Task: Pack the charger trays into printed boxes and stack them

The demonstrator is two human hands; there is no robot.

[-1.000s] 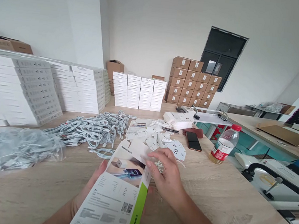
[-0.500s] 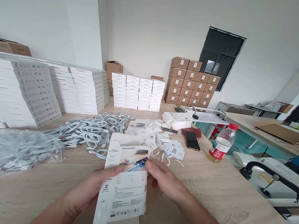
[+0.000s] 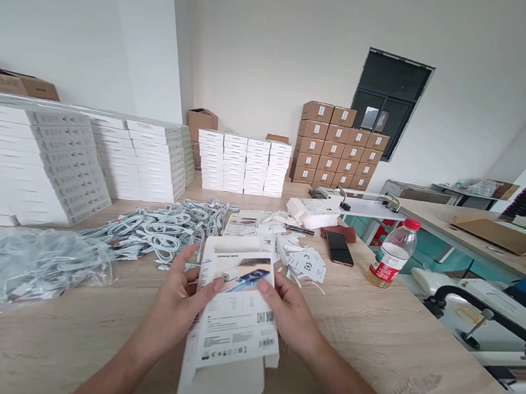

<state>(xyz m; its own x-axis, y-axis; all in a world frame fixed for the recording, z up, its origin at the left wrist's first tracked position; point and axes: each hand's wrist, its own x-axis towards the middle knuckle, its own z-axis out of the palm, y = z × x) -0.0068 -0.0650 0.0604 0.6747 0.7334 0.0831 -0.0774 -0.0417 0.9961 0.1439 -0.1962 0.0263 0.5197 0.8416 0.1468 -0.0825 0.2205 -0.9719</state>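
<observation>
Both hands hold a white printed cardboard box (image 3: pixel 235 329) upright and tilted above the near part of the table. Its printed panel carries a picture of a plug and cable, with small text and a barcode below. Flaps stick out at its top and bottom ends. My left hand (image 3: pixel 179 298) grips the left edge, thumb on the picture and the other fingers partly hidden at the side. On the right edge, my right hand (image 3: pixel 291 310) presses its thumb to the front, fingers behind. Just beyond lie coiled white cables (image 3: pixel 170 225) and loose paper labels (image 3: pixel 305 263).
A clear plastic bag of cables (image 3: pixel 35 264) lies at left. White box stacks (image 3: pixel 242 166) stand at the back and left. To the right are a phone (image 3: pixel 340 248), a drink bottle (image 3: pixel 393 253) and a machine (image 3: pixel 480 314). Brown cartons (image 3: pixel 324 147) are piled by the wall.
The box has shifted slightly right and looks fuller, its right side now showing depth. My left fingers have spread along its left edge, and my right thumb has moved onto its front.
</observation>
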